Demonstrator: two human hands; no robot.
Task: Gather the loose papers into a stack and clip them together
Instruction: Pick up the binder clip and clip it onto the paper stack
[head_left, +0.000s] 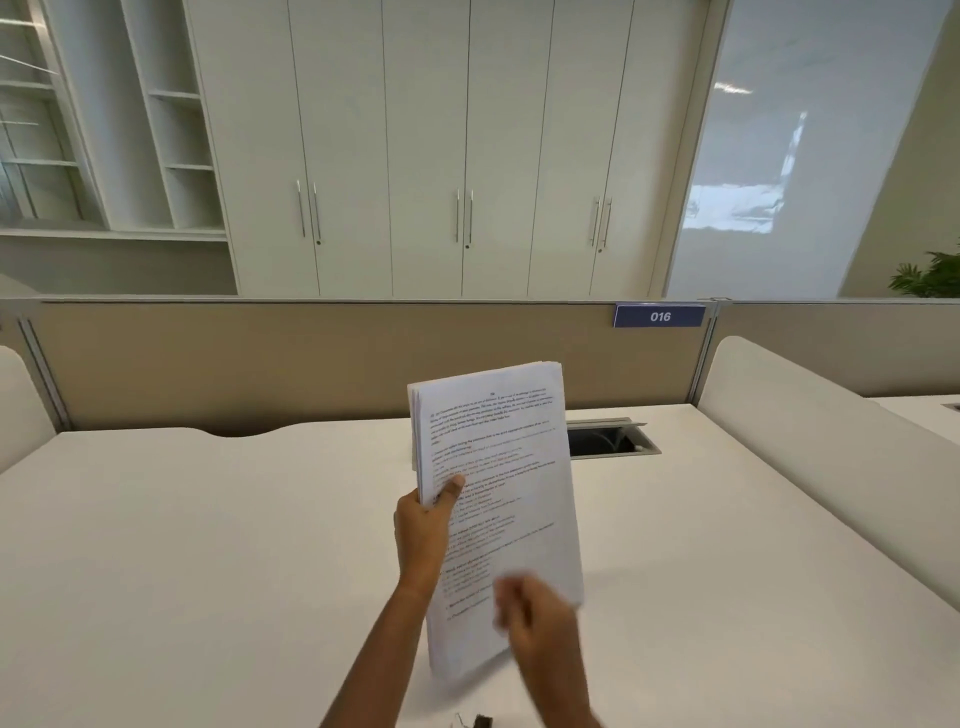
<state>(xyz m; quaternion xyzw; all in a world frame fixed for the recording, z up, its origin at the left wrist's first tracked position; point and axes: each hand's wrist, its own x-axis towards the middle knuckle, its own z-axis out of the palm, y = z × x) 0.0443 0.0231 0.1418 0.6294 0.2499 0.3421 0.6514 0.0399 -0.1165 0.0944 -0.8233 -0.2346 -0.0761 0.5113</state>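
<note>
A stack of printed white papers (498, 467) is held upright above the white desk (208, 545), tilted slightly to the right. My left hand (423, 535) grips the stack's left edge, thumb on the front page. My right hand (540, 618) is blurred in front of the stack's lower right corner; whether it grips the sheets is unclear. A black binder clip (480, 721) lies on the desk at the bottom edge of the view, between my forearms.
A beige partition (311, 358) with a blue "016" label (658, 316) runs behind the desk. An open cable hatch (608, 441) sits in the desk right of the papers. White side dividers (810, 441) flank the desk. Cabinets stand beyond.
</note>
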